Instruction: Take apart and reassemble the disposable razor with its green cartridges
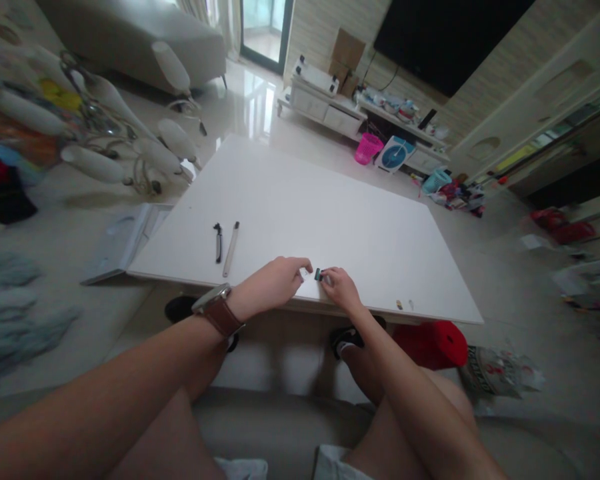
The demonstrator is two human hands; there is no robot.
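Note:
My right hand (341,288) pinches a small dark green piece (318,274) between thumb and fingertips, just above the near edge of the white table (320,207). Its exact kind is too small to make out. Close beside it, my left hand (281,279) has its thumb and index finger curled around a small whitish piece (305,273), whose shape is unclear. A brown-strapped watch (219,309) is on the left wrist. To the left on the tabletop lie a short black-and-grey tool (219,243) and a long, thin pale bar with a dark end (231,249).
Two tiny items, one brownish (399,305) and one pale (411,305), lie near the table's right front edge. Below that edge are a red roll (443,343) and a printed bag (503,370). A lamp with several white shades (95,163) hangs at the left.

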